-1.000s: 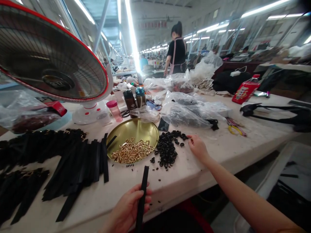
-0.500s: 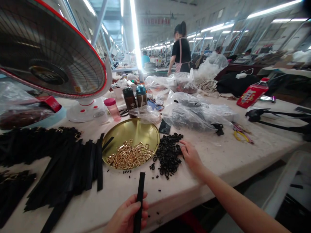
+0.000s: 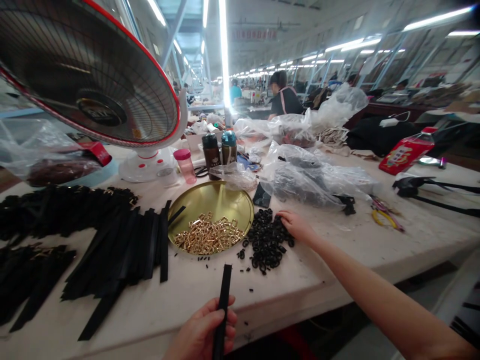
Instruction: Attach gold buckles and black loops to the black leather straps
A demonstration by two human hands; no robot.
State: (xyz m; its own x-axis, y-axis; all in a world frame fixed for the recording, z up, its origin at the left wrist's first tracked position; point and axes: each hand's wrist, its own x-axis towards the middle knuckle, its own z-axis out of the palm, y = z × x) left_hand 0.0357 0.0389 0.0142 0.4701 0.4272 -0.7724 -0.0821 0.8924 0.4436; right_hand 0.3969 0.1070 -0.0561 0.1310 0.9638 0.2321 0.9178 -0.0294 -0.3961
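Observation:
My left hand (image 3: pixel 210 325) holds a black strap (image 3: pixel 224 295) upright between thumb and fingers, above the near edge of the table. My right hand (image 3: pixel 298 227) is at the right edge of a pile of small black loops (image 3: pixel 266 237). Its fingers are drawn together against the loops, and whatever they pinch is hidden. Left of this pile stands a round gold tray (image 3: pixel 202 192) with many gold metal buckles (image 3: pixel 208 235) in its near part. More black straps (image 3: pixel 123 250) lie side by side to the left of the tray.
A large fan (image 3: pixel 101 110) stands at the back left. Two dark bottles (image 3: pixel 211 155) and a pink cup (image 3: pixel 185 165) are behind the tray. Plastic bags (image 3: pixel 303 175), yellow-handled pliers (image 3: pixel 386 220) and a red bottle (image 3: pixel 407 150) lie to the right. Another person (image 3: pixel 287 97) is farther back.
The view has turned slightly left. My right hand has moved to the upper right of the loop pile, its fingers closer together. My left hand still holds the strap. The person behind has bent lower.

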